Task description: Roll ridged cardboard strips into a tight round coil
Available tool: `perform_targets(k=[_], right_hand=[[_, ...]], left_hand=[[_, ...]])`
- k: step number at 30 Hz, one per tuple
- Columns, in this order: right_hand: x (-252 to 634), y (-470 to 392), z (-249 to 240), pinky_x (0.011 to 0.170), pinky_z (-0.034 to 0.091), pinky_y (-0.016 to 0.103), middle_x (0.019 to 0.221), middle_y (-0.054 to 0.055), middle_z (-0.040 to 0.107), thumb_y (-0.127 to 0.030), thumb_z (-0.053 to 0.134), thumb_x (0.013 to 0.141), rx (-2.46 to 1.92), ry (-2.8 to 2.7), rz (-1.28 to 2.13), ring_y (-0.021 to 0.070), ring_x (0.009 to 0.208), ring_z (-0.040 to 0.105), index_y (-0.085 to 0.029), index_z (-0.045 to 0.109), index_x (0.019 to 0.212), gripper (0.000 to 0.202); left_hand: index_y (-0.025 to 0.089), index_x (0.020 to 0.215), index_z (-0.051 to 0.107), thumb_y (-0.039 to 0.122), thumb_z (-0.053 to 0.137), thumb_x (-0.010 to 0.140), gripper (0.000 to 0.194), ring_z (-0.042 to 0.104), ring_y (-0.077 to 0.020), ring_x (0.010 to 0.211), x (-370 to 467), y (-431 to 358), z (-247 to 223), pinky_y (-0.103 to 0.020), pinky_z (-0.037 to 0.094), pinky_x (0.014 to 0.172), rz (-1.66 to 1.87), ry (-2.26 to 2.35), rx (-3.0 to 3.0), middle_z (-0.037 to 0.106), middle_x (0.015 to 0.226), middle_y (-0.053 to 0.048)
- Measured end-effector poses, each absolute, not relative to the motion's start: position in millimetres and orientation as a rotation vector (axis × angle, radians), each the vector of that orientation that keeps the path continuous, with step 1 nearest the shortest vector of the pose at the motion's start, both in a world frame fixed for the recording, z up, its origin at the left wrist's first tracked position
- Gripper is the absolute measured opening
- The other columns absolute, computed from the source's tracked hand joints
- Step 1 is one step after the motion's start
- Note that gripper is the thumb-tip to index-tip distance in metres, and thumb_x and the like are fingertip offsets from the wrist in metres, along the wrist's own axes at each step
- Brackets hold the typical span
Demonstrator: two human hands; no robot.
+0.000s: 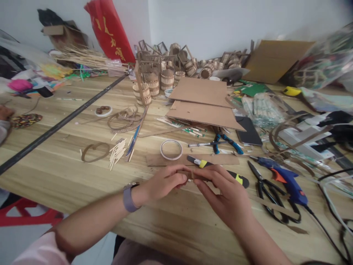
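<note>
Both hands meet over the front of the wooden table, pinching a small brown cardboard strip (pixel 200 176) between them. My left hand (pixel 165 181), with a watch on the wrist, has its thumb and fingers closed on the strip's left part. My right hand (pixel 224 189) is closed on its right part; a tiny pale piece shows between the fingertips. Just beyond the hands lie a flat cardboard strip (pixel 157 159), a roll of tape (pixel 171 149) and a black-and-yellow utility knife (pixel 209 163), partly hidden by my right hand.
Black scissors (pixel 264 184) and a blue glue gun (pixel 289 180) lie right, with cables. Short sticks (pixel 117 153) and a curled strip (pixel 95 152) lie left. Farther back are blue-handled pliers (pixel 227 142), cardboard sheets (pixel 198 92) and small buckets (pixel 151 82). Another person's hand (pixel 6 112) is far left.
</note>
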State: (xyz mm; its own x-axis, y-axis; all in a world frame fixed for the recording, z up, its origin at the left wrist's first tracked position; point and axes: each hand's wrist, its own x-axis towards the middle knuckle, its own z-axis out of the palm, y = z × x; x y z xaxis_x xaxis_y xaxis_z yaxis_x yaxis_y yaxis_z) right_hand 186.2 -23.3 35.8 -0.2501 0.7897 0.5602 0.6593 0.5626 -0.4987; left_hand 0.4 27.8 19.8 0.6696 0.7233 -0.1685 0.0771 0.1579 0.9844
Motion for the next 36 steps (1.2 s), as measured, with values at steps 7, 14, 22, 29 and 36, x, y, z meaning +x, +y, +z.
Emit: perform_targets(k=[7,14,22,29,36], right_hand=[[183.8,-21.0,32.0,0.066,0.059,0.028,0.083,0.005,0.071,-0.018,0.058,0.091,-1.166,-1.976,0.237,0.0174,0.076,0.069,-0.023,0.067,0.103,0.015],[182.0,-20.8,30.0,0.065,0.059,0.028,0.082,0.005,0.071,-0.015,0.059,0.089,-1.182,-1.956,0.258,0.0174,0.075,0.07,-0.023,0.067,0.1,0.016],[182.2,-20.0,29.1,0.064,0.058,0.027,0.082,0.004,0.071,-0.014,0.06,0.087,-1.164,-1.956,0.246,0.017,0.074,0.069,-0.024,0.067,0.1,0.018],[181.7,-18.9,24.7,0.065,0.058,0.027,0.083,0.004,0.07,-0.014,0.06,0.088,-1.137,-1.994,0.161,0.0166,0.075,0.069,-0.023,0.066,0.1,0.016],[182.7,-19.1,23.0,0.066,0.054,0.03,0.088,0.006,0.067,-0.015,0.063,0.087,-1.137,-1.956,0.158,0.0174,0.078,0.066,-0.023,0.07,0.098,0.016]], left_hand=[[0.014,0.105,0.063,0.033,0.049,0.083,0.032,0.042,-0.0129,0.063,0.3,29.3,16.7,-0.025,0.033,0.058,0.484,0.777,1.421,0.047,0.067,0.003],[0.015,0.106,0.065,0.03,0.049,0.084,0.031,0.048,-0.0139,0.07,0.8,29.1,15.3,-0.024,0.037,0.062,0.466,0.783,1.397,0.056,0.078,0.0],[0.016,0.103,0.064,0.029,0.049,0.085,0.027,0.055,-0.0159,0.077,1.6,27.0,18.2,-0.026,0.043,0.068,0.485,0.775,1.412,0.063,0.085,-0.001],[0.017,0.104,0.065,0.024,0.047,0.086,0.026,0.061,-0.0212,0.099,3.0,26.0,19.4,-0.03,0.047,0.087,0.543,0.777,1.538,0.069,0.104,-0.004],[0.018,0.108,0.065,0.037,0.046,0.096,0.029,0.062,-0.0203,0.096,0.3,22.3,18.7,-0.028,0.047,0.082,0.535,0.795,1.631,0.069,0.101,-0.004]])
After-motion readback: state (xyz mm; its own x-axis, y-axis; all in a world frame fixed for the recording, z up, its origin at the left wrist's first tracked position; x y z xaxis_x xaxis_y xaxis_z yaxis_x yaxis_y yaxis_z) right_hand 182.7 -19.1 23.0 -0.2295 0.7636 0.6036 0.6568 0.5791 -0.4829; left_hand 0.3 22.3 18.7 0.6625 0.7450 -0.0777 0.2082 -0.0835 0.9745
